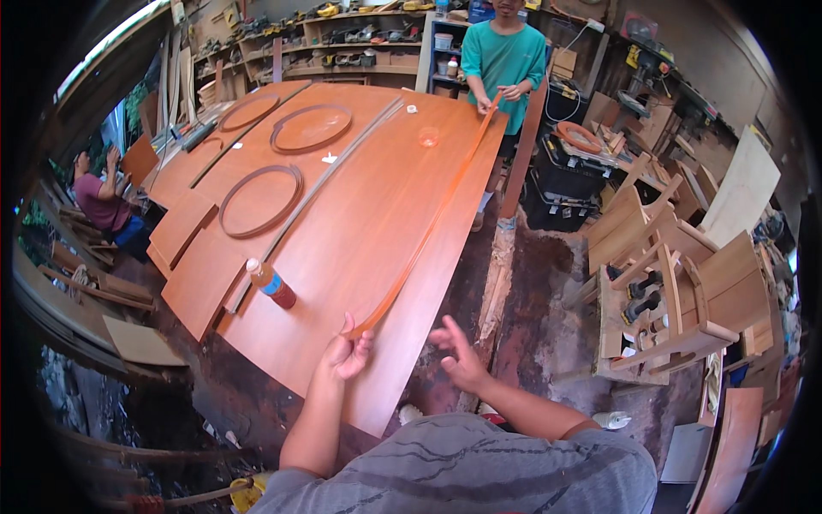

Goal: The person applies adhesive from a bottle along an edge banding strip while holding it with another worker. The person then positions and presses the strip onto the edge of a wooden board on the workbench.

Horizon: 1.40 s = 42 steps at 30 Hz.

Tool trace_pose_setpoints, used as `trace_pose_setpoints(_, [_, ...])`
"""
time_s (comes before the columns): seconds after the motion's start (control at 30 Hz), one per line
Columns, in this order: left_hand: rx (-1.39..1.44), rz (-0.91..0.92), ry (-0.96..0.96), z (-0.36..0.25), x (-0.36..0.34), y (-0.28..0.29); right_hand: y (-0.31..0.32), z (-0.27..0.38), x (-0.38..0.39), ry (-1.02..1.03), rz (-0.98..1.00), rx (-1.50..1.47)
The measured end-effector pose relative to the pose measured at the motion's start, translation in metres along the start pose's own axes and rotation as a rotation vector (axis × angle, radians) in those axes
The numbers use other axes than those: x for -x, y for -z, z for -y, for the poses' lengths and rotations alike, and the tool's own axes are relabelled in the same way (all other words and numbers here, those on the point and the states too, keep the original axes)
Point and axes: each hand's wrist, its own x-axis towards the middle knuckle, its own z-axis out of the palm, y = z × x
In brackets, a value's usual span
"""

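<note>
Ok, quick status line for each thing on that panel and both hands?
Left hand: pinching the near end of the edge strip.
Right hand: open, fingers spread, holding nothing.
Edge strip: stretched along the panel, far end held by another person.
Bottle: lying tilted on the panel.
Rings: flat.

A woodworking shop: tool-crowded shelves (pixel 342 38), big veneered panels (pixel 360 223), wooden rings (pixel 259 200), stacked unfinished chairs (pixel 676 283), offcuts on a dirt floor (pixel 531 317)
</note>
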Motion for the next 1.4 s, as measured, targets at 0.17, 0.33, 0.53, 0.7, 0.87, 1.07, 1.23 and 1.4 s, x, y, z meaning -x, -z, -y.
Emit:
trace_pose_setpoints(0.17, [0.065,-0.026,-0.061,0.012,0.025,0.004,-0.046,0.099,-0.023,-0.313,0.687,-0.976])
trace_pose_setpoints(0.33, [0.096,0.026,-0.030,0.020,0.040,0.012,-0.111,0.238,-0.039,-0.439,1.228,-1.743])
trace_pose_setpoints(0.53, [0.235,0.149,-0.088,0.031,0.051,0.030,-0.124,0.303,-0.042,-0.851,1.401,-2.052])
trace_pose_setpoints(0.7, [0.288,0.203,-0.050,0.040,0.060,0.039,-0.126,0.302,-0.045,-0.921,1.409,-2.099])
trace_pose_setpoints(0.87, [0.128,-0.010,-0.069,0.033,0.054,0.039,-0.133,0.301,-0.048,-0.977,1.463,-2.139])
trace_pose_setpoints(1.07, [0.046,0.007,-0.055,0.027,0.041,0.038,-0.138,0.301,-0.053,-1.025,1.485,-2.137])
trace_pose_setpoints(1.23, [0.023,-0.020,-0.060,0.024,0.046,0.037,-0.138,0.248,-0.060,-0.620,1.469,-2.017])
trace_pose_setpoints(1.4, [-0.017,-0.110,-0.058,0.030,0.052,0.041,-0.085,0.117,-0.057,-0.401,0.705,-1.363])
